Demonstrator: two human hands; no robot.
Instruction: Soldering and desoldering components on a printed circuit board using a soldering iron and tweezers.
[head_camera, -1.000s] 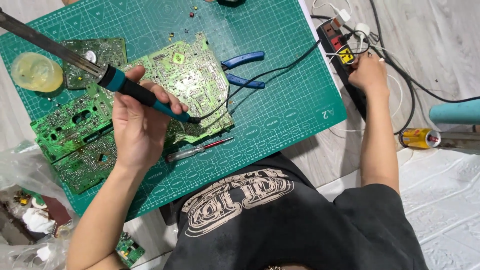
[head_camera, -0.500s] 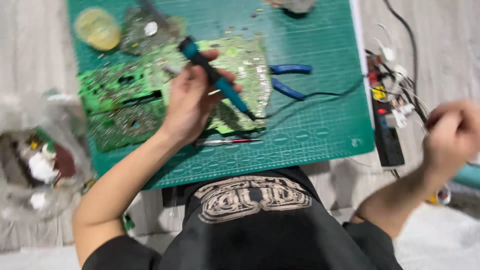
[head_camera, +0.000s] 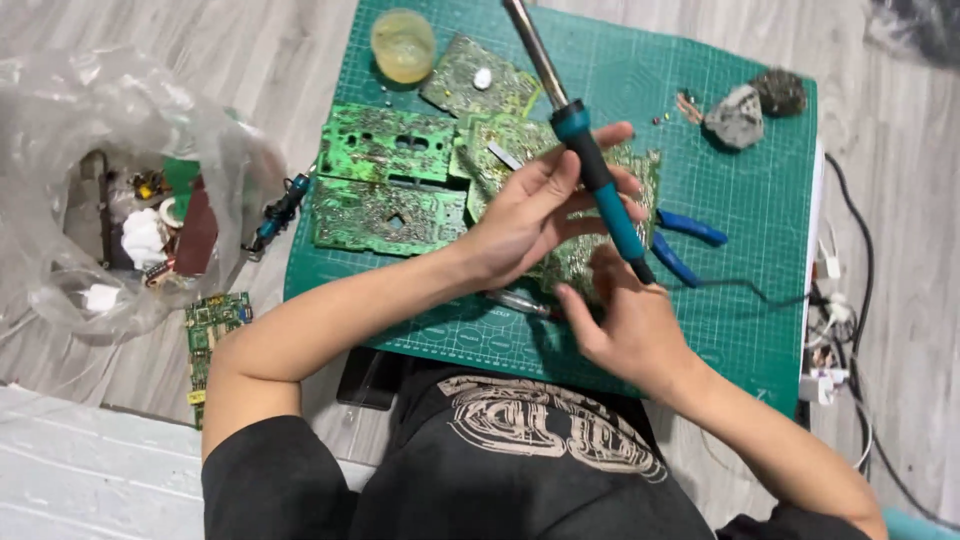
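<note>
The fingers (head_camera: 590, 160) of the left hand (head_camera: 525, 215) are closed on the blue handle of the soldering iron (head_camera: 590, 170), tip up and away over the green cutting mat (head_camera: 760, 180). The right hand (head_camera: 630, 325) rests just beneath, fingers loosely apart on the circuit board (head_camera: 590, 255), holding nothing. From the left: a clear plastic bag (head_camera: 110, 190) of scrap, a small screwdriver (head_camera: 278, 212), 2 more boards (head_camera: 385, 180), a yellow pot (head_camera: 402, 45), then blue pliers (head_camera: 685, 240) and a power strip (head_camera: 825, 330). The hot iron could slip and burn the forearm, or its cord could snag on the pliers.
</note>
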